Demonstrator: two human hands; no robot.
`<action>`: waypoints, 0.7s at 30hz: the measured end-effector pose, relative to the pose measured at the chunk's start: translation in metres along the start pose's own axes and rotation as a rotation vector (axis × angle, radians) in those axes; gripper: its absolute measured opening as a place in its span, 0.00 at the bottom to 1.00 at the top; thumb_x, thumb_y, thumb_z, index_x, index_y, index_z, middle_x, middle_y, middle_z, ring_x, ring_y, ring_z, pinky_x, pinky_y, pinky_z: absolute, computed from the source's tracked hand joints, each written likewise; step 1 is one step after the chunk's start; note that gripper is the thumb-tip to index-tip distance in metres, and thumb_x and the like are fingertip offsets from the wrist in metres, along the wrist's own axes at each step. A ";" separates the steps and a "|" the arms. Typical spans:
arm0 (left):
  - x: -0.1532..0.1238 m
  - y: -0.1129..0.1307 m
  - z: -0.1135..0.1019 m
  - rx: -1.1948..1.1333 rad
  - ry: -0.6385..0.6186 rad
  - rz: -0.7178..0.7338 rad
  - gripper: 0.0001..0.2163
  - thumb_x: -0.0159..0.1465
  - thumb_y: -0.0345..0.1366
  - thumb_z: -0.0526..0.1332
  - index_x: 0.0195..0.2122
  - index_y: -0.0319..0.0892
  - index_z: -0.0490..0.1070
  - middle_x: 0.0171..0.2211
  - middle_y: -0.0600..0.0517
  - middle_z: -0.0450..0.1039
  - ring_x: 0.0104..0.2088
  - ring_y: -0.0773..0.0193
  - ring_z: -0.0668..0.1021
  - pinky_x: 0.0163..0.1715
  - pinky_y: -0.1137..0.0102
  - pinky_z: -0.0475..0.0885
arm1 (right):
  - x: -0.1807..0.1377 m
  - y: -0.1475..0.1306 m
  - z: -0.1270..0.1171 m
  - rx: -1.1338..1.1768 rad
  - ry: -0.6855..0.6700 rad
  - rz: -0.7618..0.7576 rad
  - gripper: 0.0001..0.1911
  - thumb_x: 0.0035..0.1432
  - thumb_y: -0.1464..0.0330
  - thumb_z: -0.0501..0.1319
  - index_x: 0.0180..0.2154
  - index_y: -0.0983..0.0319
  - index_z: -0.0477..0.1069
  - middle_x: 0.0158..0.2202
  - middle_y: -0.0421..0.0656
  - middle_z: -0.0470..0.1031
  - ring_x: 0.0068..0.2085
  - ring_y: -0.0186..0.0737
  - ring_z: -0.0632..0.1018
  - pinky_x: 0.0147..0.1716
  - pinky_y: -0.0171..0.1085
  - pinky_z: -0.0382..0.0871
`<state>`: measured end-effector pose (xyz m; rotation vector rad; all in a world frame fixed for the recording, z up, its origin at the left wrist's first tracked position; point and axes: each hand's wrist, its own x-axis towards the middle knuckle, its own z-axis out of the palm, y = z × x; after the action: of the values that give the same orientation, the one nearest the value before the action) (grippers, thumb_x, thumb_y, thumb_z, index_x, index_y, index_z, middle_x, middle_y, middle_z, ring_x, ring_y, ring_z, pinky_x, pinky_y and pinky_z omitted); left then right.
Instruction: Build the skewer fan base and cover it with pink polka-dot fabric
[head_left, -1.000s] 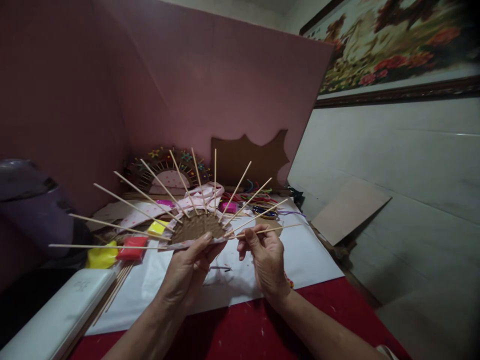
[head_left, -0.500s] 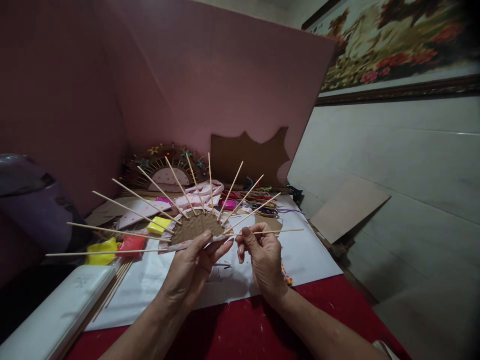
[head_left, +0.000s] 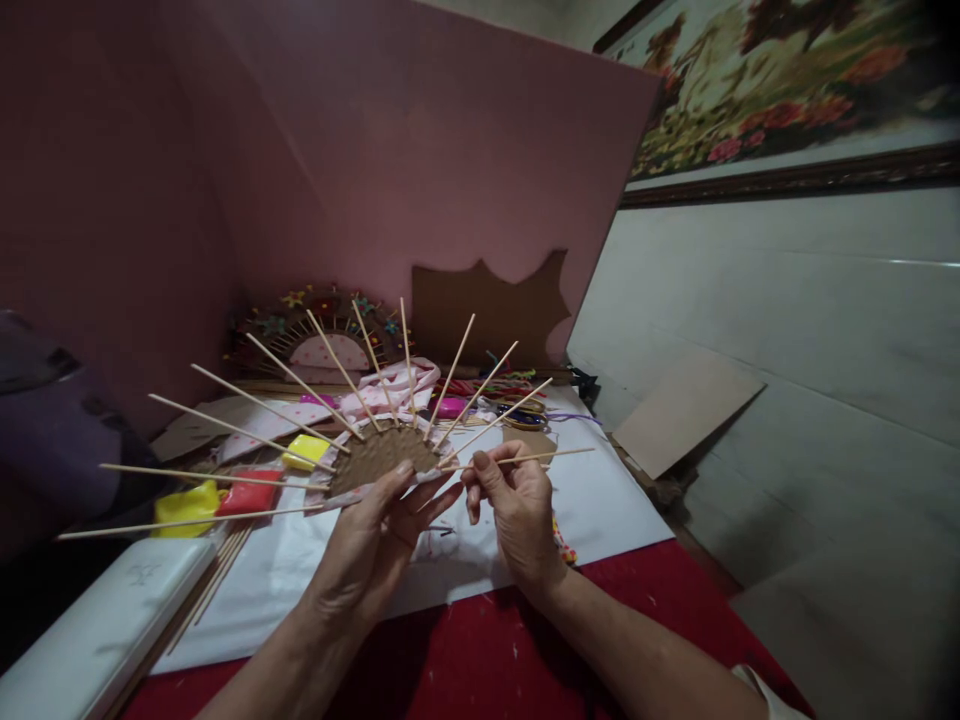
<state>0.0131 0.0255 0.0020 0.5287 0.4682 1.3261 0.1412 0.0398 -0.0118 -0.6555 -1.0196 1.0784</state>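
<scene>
A half-round piece of brown cardboard [head_left: 382, 462], edged with pink fabric, is held up over the table by my left hand [head_left: 379, 520], thumb on its face and fingers behind. Thin wooden sticks fan out from its curved edge. At its right corner, my right hand [head_left: 517, 500] pinches one wooden stick [head_left: 566, 454] between thumb and forefinger. That stick lies almost level, its inner end at the cardboard's corner; whether it is pushed in I cannot tell.
Behind stands a similar decorated half-round [head_left: 326, 350] with small flowers. Yellow [head_left: 306, 452] and red packets [head_left: 251, 493] lie left, beside a white case [head_left: 112, 620]. Scissors [head_left: 523, 415] and pink fabric [head_left: 397, 385] are at the back. White paper [head_left: 600, 510] covers the red tablecloth [head_left: 637, 620].
The view has shifted slightly, so most things sit a little further left. The cardboard has tilted slightly, its left sticks now lower. Both hands keep their hold.
</scene>
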 end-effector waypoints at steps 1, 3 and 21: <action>0.000 0.000 0.000 0.011 0.005 0.006 0.09 0.58 0.28 0.57 0.24 0.34 0.75 0.32 0.42 0.78 0.44 0.51 0.75 0.50 0.55 0.66 | 0.000 0.000 0.000 -0.004 0.000 0.000 0.10 0.55 0.67 0.61 0.29 0.61 0.59 0.21 0.35 0.72 0.16 0.27 0.68 0.12 0.26 0.62; 0.000 -0.001 0.000 0.030 0.024 0.016 0.08 0.57 0.28 0.58 0.24 0.34 0.75 0.32 0.42 0.78 0.43 0.52 0.76 0.51 0.57 0.66 | 0.001 0.001 0.000 -0.013 0.002 -0.002 0.10 0.55 0.68 0.61 0.29 0.61 0.59 0.21 0.35 0.72 0.15 0.26 0.68 0.12 0.26 0.61; 0.000 -0.002 0.000 0.032 0.104 0.052 0.06 0.54 0.28 0.61 0.22 0.34 0.75 0.28 0.44 0.78 0.37 0.56 0.79 0.49 0.61 0.67 | 0.002 0.007 -0.005 -0.074 0.007 0.035 0.11 0.54 0.65 0.62 0.30 0.61 0.59 0.20 0.34 0.71 0.14 0.25 0.65 0.10 0.25 0.58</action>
<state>0.0147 0.0249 0.0004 0.5030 0.5651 1.4030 0.1434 0.0444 -0.0195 -0.7391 -1.0494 1.0725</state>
